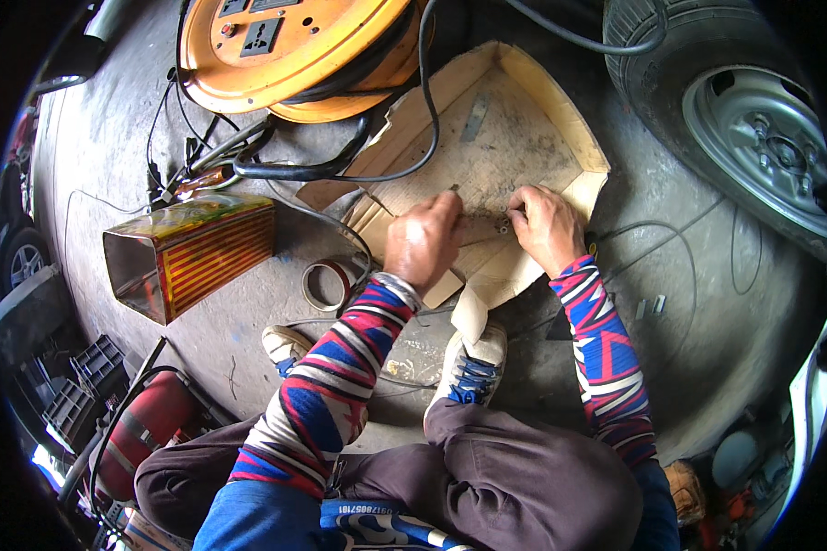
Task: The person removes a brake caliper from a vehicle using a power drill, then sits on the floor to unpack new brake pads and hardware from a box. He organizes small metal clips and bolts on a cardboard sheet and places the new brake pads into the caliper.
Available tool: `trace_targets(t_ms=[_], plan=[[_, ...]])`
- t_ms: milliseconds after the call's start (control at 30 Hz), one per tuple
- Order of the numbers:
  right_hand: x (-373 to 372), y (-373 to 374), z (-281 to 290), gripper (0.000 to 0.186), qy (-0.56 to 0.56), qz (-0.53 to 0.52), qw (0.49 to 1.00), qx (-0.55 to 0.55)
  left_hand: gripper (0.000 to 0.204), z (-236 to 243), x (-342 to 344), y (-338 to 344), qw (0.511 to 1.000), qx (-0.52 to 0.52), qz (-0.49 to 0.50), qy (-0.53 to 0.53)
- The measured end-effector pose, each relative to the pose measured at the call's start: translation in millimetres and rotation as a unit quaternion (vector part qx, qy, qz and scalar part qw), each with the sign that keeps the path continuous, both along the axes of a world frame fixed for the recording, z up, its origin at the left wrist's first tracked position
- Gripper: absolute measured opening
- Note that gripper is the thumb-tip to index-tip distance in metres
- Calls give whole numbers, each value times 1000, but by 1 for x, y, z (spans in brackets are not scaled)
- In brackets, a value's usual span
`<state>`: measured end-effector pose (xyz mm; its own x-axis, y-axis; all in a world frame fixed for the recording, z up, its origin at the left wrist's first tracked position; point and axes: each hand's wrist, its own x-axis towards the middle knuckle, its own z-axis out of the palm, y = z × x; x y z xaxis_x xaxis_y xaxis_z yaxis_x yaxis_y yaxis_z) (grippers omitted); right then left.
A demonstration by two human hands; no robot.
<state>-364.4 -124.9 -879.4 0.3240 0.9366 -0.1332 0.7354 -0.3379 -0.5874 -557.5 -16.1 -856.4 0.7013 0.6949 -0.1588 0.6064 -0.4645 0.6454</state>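
A torn cardboard box tray [560, 119] lies on the floor in front of me, its inside stained dark. Over its near part is my left hand [421, 243], closed in a pinch; a small dark tip shows at the fingers, too small to name. My right hand [549, 230] is at the tray's right side, thumb and fingers pressed together, and what they hold, if anything, is hidden. Small metal pieces [503, 226] that look like nuts lie on the cardboard beside the right fingertips. A flat grey strip [475, 120] rests farther back in the tray.
An orange cable reel [294, 55] stands at the far left, its black cable [424, 101] looping over the tray. A wheel with a tyre [652, 101] is at the far right. Left of the tray are an open rectangular tin [216, 257] and a tape roll [328, 286]. My shoes [473, 367] are close in front.
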Motion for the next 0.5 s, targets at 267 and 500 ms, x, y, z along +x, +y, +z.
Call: trace_targets(t_ms=[267, 500], plan=[[6, 0, -3, 10, -63, 42, 996, -48, 14, -17, 51, -26, 999, -4, -39, 3], [15, -9, 17, 9, 189, -110, 976, 13, 17, -25, 46, -42, 999, -6, -47, 13]])
